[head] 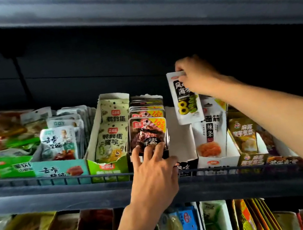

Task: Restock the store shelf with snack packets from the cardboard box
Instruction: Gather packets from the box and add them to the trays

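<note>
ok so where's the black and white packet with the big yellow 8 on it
In the head view, right of centre: the right hand pinches the packet by its top above the middle shelf, over an open white display box and left of the white noodle-strip packets.

The packet (185, 99) pinched by the right hand (196, 76) is white with a black panel, white characters, a yellow figure and green leaves; the front packet (148, 130) under the left hand (154, 172) is dark brown with a yellow corner and red "10%"; its neighbour (111, 139) is pale green, red-badged; the shelf rail (59, 192) is dark grey-blue.
</note>
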The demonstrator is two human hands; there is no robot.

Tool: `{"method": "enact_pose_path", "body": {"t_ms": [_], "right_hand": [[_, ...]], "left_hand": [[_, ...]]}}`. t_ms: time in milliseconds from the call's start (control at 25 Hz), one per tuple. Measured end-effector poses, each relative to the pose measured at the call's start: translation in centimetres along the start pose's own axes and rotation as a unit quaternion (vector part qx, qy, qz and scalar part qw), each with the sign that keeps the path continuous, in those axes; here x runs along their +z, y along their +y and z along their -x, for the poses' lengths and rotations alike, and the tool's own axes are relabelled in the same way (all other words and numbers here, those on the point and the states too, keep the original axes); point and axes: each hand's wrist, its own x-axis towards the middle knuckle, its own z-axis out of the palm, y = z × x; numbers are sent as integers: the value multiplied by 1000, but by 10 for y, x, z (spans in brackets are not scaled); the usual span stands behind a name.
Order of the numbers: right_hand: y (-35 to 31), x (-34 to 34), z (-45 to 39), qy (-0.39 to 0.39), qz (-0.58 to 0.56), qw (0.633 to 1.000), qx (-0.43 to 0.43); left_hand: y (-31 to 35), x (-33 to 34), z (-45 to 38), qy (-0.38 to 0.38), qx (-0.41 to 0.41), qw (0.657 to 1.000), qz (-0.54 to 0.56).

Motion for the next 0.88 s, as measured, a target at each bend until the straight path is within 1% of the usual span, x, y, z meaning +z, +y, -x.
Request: {"method": "enact_pose_path", "body": {"t_ms": [40, 120, 240, 360, 520, 560, 720, 800, 880], "right_hand": [[0, 5, -2, 14, -8, 1000, 24], [-5, 16, -2, 2, -71, 995, 66], [-11, 26, 0, -18, -103, 992, 69], [-9, 13, -1, -31, -63, 996, 51], [-3, 1, 5, -125, -44, 990, 50], [-1, -1, 6, -139, -36, 988, 52], [2, -8, 5, -120, -26, 991, 59], [-2, 1, 10, -126, -2, 991, 35], [-5, 18, 15, -105, 56, 993, -4]], "left_hand": [[0, 0, 0, 3, 4, 1000, -5], [-1, -1, 1, 8, 14, 1000, -9], [-5, -1, 2, -2, 24, 1000, -6], [-6, -1, 3, -14, 31, 999, -5], [-7, -1, 2, -12, 28, 1000, -5], [-7, 0, 2, -10, 27, 1000, -6], [-7, 1, 1, -6, 28, 1000, -8], [-7, 1, 2, -4, 26, 1000, -7], [-6, 2, 3, -3, 27, 1000, -8]]}}
